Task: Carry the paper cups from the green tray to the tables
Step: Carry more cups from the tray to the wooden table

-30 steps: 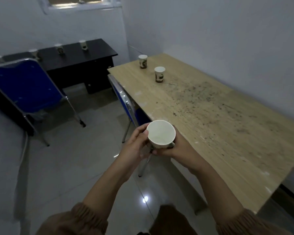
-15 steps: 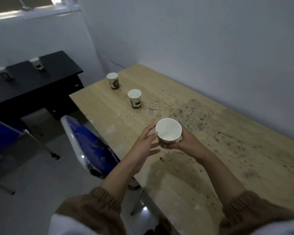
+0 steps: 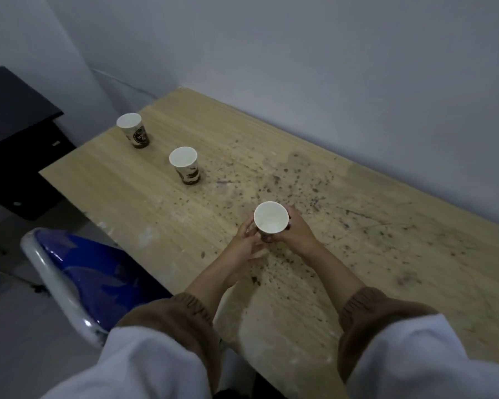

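A white paper cup with a dark print sits upright between my hands over the middle of the light wooden table. My right hand grips its right side. My left hand touches its lower left side with loosely bent fingers. I cannot tell whether the cup's base rests on the table. Two more paper cups stand upright on the table's far left part: one nearer, one by the far corner. The green tray is out of view.
The wooden table runs along a grey wall and carries dark specks and stains. A blue chair with a metal frame stands at its left edge, near my left arm. A black desk is at the far left.
I have stepped up to the wooden table. Both hands carried the cup forward and lower over its middle. The black desk's cups have left the view.
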